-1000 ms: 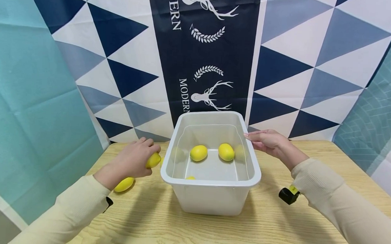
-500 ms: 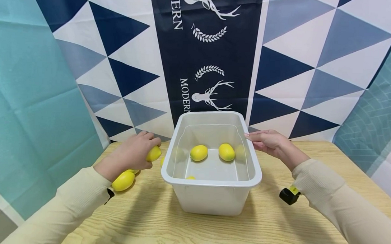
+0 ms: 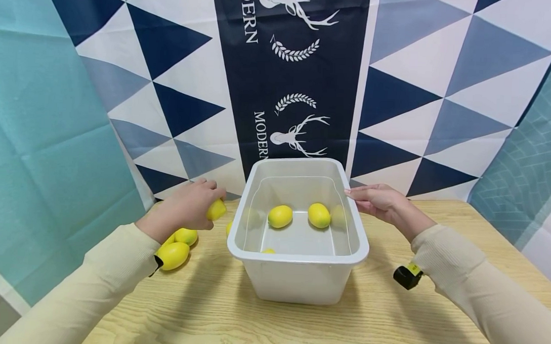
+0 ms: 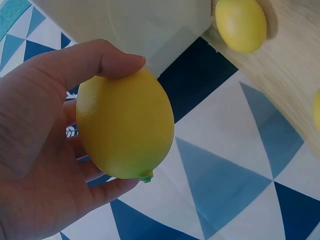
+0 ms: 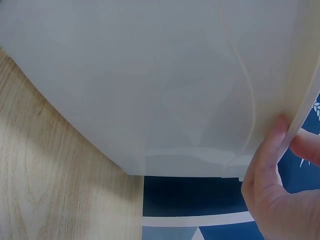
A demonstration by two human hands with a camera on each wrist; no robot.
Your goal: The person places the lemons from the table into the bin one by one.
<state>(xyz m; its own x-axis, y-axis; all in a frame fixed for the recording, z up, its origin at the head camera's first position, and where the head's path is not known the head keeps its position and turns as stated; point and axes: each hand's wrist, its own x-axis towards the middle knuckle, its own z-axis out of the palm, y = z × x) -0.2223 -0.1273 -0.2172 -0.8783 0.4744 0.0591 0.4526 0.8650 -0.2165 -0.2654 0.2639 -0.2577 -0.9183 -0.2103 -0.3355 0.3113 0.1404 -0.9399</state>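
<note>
My left hand [image 3: 183, 204] grips a yellow lemon [image 4: 125, 125] left of the bin, thumb over one side and fingers behind it. The lemon's green stem tip points away from the thumb. At the right rim of the white plastic bin [image 3: 294, 279], my right hand [image 3: 379, 200] pinches the edge, with the thumb on one face and the fingers on the other, as the right wrist view shows. Inside the bin lie a lemon [image 3: 280, 216] at left and another lemon [image 3: 319, 215] at right. A third lemon [image 3: 268, 251] is mostly hidden behind the near rim.
Several lemons [image 3: 174, 255] lie together on the wooden table [image 3: 197, 316], under and behind the left wrist. One more lemon [image 3: 229, 227] peeks out by the bin's left wall. A patterned cloth [image 3: 396, 95] hangs close behind the bin.
My left hand has risen slightly with its lemon, moving up and away from the table lemons, and more of these now show. The right hand has stayed at the rim.
</note>
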